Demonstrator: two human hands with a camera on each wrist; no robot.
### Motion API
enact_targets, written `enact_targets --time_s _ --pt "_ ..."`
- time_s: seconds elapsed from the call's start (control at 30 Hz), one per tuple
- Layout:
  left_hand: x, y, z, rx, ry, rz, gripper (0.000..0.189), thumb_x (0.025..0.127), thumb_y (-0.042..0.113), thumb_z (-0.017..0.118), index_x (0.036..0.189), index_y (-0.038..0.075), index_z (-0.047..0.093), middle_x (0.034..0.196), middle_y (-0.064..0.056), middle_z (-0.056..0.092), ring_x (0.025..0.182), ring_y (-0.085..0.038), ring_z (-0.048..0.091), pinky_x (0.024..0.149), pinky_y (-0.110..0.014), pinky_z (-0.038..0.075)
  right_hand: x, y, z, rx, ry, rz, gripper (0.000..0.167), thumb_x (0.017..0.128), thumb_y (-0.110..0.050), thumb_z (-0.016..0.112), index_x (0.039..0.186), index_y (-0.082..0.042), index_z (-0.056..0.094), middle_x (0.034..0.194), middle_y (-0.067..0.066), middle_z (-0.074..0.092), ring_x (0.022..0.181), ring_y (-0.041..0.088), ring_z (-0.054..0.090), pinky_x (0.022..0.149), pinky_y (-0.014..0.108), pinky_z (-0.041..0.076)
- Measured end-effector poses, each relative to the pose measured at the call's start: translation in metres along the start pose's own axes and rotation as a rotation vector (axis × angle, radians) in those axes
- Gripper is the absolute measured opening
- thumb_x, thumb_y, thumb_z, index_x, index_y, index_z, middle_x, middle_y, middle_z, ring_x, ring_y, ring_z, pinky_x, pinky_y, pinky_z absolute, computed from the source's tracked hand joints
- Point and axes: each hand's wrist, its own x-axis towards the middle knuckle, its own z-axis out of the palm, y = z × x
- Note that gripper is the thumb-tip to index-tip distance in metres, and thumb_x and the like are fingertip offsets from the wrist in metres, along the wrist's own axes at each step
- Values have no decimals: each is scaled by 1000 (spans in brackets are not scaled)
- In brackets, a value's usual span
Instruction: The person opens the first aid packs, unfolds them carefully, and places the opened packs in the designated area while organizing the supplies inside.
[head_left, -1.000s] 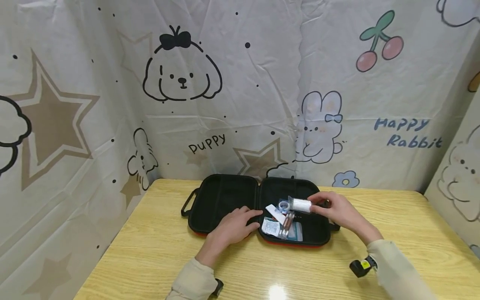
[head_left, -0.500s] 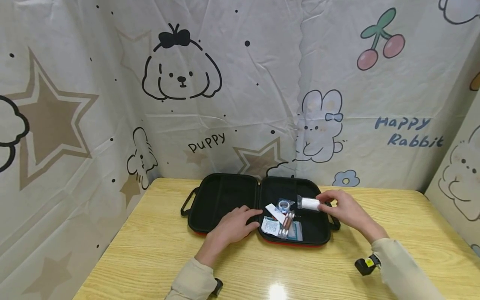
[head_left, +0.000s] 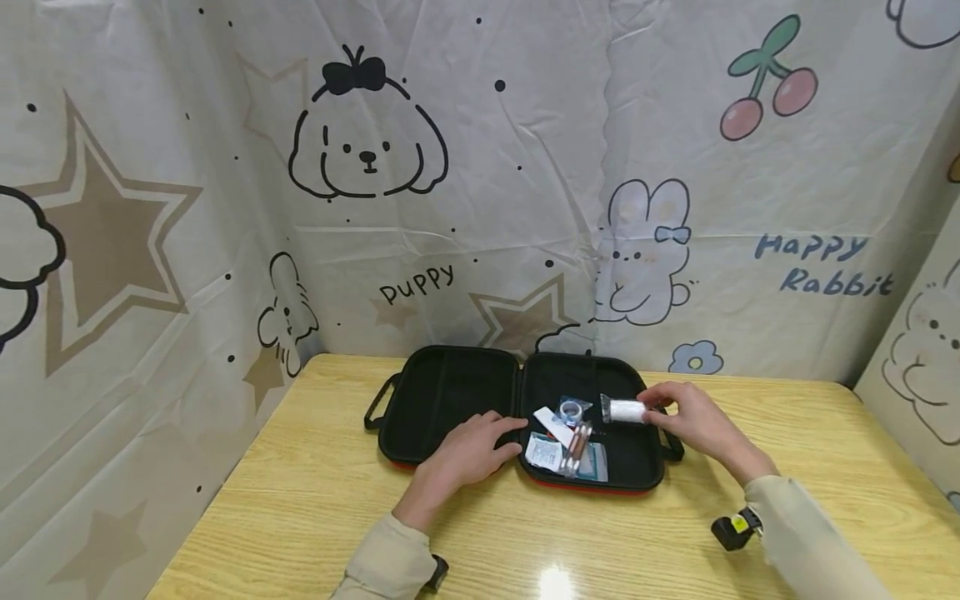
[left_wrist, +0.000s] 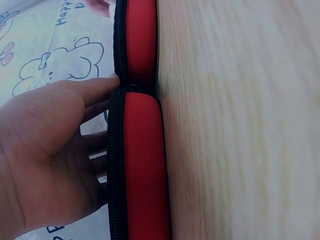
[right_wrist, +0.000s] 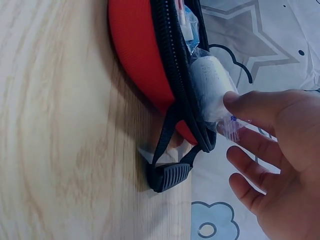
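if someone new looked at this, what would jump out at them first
Probably the big cartoon dog on the pale backdrop behind the table. Next, the open black-and-red case on the table, small packets in its right half. There the right hand pinches a wrapped white roll; the left hand lies by the fold.

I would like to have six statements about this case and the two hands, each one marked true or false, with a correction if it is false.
1. The right hand pinches the wrapped white roll. True.
2. The left hand is near the middle of the case. True.
3. The case is zipped shut. False: it lies open on the table.
4. The case is blue outside. False: its visible outside is red.
5. The white ring lies in the case's right half. True.
6. The left hand grips scissors. False: it holds nothing.
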Motion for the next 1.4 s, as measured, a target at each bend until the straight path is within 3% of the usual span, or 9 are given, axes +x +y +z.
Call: enact_targets --time_s 0.23,0.47,0.57,0.67,0.83,1.03,1.4 --pt "0 1 -1 4 0 0 43 101 40 54 144 32 53 133 -3 59 120 -22 56 101 -44 48 2 0 4 -20 0 -44 22 87 -7 72 108 1 73 100 12 74 92 27 67 84 52 51" --pt "0 1 -1 -2 -1 -2 43 101 39 54 144 31 53 134 -4 59 122 -23 56 102 -45 47 8 -2 13 -73 -19 -33 21 87 -7 73 106 0 74 93 8 74 76 16 62 69 35 51" --pt "-1 1 -1 -3 0 -2 43 101 39 55 144 30 54 134 -4 59 122 -23 56 102 -45 47 11 -5 17 -73 -28 -21 20 87 -8 73 106 0 74 92 7 73 76 16 61 71 37 51" --pt "-1 0 -1 -5 0 -2 43 101 39 55 143 30 54 134 -4 59 122 -23 56 102 -45 47 15 -7 23 -88 -21 -12 20 86 -10 73 105 -2 74 93 6 74 86 19 59 80 41 48" --pt "-1 0 -1 -3 2 3 43 101 39 54 144 30 54 135 -3 59 123 -23 56 103 -45 47 20 -10 31 -92 -1 7 20 86 -10 73 104 -3 75 93 6 74 90 24 56 81 43 43" --pt "1 0 0 5 9 14 43 101 39 54 143 31 54 134 -3 60 123 -23 56 102 -44 47 23 -11 35 -78 6 -6 18 86 -7 73 102 -2 75 96 9 74 90 25 61 84 48 48" --pt "0 1 -1 11 4 11 43 101 37 55 144 30 54 134 -3 60 123 -23 56 103 -44 47 25 -20 33 7 -45 -48 16 85 -7 73 100 -2 76 95 9 75 88 20 66 82 43 53"
